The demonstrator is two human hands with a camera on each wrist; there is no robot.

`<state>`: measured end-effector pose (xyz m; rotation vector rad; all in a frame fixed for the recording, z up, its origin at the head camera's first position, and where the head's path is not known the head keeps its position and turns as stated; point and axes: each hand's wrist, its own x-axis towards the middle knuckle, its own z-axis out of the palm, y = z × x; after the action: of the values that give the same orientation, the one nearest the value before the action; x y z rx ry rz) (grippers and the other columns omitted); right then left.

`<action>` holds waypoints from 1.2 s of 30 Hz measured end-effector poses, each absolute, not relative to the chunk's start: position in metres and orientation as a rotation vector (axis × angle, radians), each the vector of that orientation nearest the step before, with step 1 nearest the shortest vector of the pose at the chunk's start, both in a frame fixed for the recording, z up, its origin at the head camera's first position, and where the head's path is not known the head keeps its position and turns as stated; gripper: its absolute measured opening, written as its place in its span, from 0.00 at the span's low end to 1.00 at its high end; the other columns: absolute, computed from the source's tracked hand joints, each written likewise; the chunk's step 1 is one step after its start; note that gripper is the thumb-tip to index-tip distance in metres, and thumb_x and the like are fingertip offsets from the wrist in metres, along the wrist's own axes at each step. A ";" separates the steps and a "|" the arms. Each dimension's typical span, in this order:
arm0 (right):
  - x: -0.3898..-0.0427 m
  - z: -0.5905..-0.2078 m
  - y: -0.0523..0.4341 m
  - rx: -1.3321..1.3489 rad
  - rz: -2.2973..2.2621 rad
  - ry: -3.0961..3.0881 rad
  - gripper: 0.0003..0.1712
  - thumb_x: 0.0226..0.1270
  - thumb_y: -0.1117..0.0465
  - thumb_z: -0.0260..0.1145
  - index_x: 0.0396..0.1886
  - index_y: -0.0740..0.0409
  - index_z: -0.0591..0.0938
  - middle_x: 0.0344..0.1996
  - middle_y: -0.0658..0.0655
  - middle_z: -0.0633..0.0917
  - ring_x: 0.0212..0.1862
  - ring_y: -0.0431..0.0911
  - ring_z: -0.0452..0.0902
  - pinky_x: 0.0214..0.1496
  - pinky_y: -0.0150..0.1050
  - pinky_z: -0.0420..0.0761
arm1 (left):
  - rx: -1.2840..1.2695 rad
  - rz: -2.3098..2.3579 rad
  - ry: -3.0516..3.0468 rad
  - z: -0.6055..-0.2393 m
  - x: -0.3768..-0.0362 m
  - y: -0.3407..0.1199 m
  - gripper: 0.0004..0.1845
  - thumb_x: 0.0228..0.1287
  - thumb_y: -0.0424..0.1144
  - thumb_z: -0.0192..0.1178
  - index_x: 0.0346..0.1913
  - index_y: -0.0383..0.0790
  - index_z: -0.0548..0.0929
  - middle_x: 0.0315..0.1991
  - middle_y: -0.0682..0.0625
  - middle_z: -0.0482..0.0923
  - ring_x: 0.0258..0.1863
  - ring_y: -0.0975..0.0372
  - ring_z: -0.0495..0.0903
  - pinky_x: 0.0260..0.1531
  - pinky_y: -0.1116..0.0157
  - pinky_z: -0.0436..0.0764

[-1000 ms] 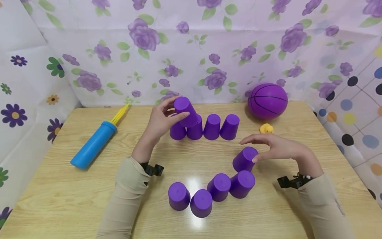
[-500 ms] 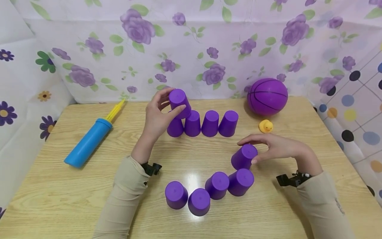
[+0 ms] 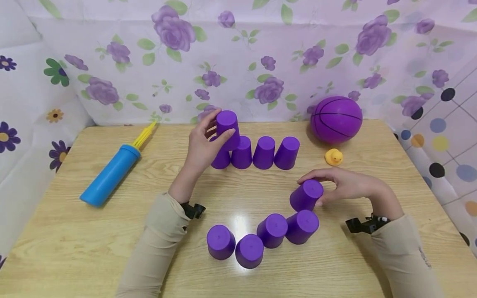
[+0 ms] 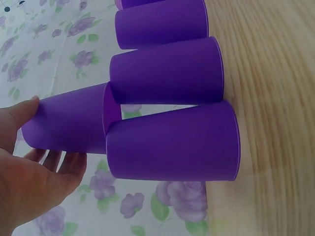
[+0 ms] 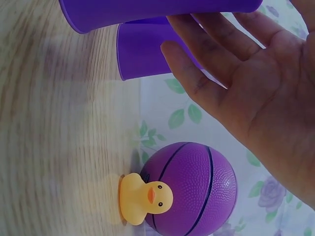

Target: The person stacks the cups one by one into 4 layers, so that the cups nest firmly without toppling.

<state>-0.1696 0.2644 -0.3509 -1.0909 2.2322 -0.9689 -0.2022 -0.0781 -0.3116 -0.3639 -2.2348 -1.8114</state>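
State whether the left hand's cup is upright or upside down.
Upside down: the left hand holds the cup with its closed base up and open rim down.

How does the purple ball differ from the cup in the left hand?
The ball is round; the cup tapers. The ball has dark lines; the cup's side is plain. The ball rests on the table; the left hand grips the cup above the back row of cups. Both are purple.
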 end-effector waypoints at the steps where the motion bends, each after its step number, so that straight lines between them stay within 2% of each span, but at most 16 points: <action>1: -0.170 -0.351 0.264 -1.084 -0.971 2.230 0.33 0.48 0.58 0.68 0.56 0.50 0.69 0.52 0.54 0.73 0.53 0.41 0.68 0.53 0.32 0.70 | -0.355 -1.824 -2.231 -0.312 -0.202 -0.077 0.29 0.50 0.34 0.62 0.57 0.38 0.68 0.52 0.43 0.70 0.51 0.56 0.71 0.51 0.65 0.71; 7: -0.170 -0.351 0.264 -1.053 -0.949 2.253 0.32 0.49 0.55 0.67 0.56 0.50 0.69 0.52 0.51 0.73 0.53 0.41 0.68 0.52 0.31 0.70 | -0.287 -1.953 -2.134 -0.320 -0.207 -0.075 0.29 0.47 0.33 0.65 0.56 0.37 0.69 0.51 0.42 0.71 0.51 0.57 0.71 0.52 0.68 0.70; 14: -0.171 -0.352 0.263 -1.080 -0.951 2.262 0.32 0.49 0.55 0.67 0.56 0.50 0.69 0.52 0.51 0.73 0.53 0.41 0.68 0.52 0.31 0.70 | -0.264 -1.968 -2.146 -0.335 -0.218 -0.078 0.31 0.44 0.37 0.67 0.55 0.41 0.71 0.51 0.47 0.72 0.51 0.61 0.72 0.51 0.71 0.71; 24: -0.169 -0.355 0.264 -1.054 -0.982 2.267 0.33 0.46 0.58 0.69 0.55 0.48 0.70 0.51 0.49 0.74 0.51 0.41 0.69 0.51 0.31 0.71 | -0.305 -1.886 -2.291 -0.320 -0.204 -0.080 0.33 0.45 0.33 0.66 0.58 0.34 0.66 0.53 0.40 0.69 0.52 0.52 0.70 0.55 0.61 0.68; 30: -0.169 -0.357 0.264 -1.047 -0.987 2.255 0.33 0.47 0.57 0.69 0.56 0.49 0.70 0.52 0.50 0.74 0.53 0.41 0.69 0.54 0.31 0.69 | -0.304 -1.826 -2.338 -0.336 -0.214 -0.085 0.35 0.43 0.41 0.68 0.58 0.43 0.67 0.53 0.47 0.70 0.52 0.57 0.70 0.55 0.61 0.68; 33: -0.169 -0.357 0.266 -1.023 -0.978 2.280 0.32 0.47 0.55 0.69 0.55 0.47 0.70 0.52 0.48 0.73 0.53 0.41 0.69 0.54 0.32 0.69 | -0.300 -1.755 -2.373 -0.339 -0.216 -0.086 0.36 0.42 0.47 0.68 0.59 0.50 0.66 0.53 0.52 0.70 0.51 0.61 0.69 0.53 0.62 0.68; 36: -0.169 -0.355 0.267 -0.995 -0.961 2.333 0.32 0.46 0.52 0.68 0.54 0.46 0.70 0.52 0.45 0.73 0.53 0.40 0.69 0.55 0.31 0.69 | -0.282 -1.712 -2.392 -0.333 -0.212 -0.087 0.37 0.42 0.49 0.67 0.59 0.52 0.65 0.53 0.54 0.69 0.53 0.62 0.68 0.53 0.62 0.67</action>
<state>-0.1689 0.2673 -0.3553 -0.9951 2.3329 -0.9614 -0.2123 -0.0869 -0.3334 -0.2824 -2.3921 -1.7119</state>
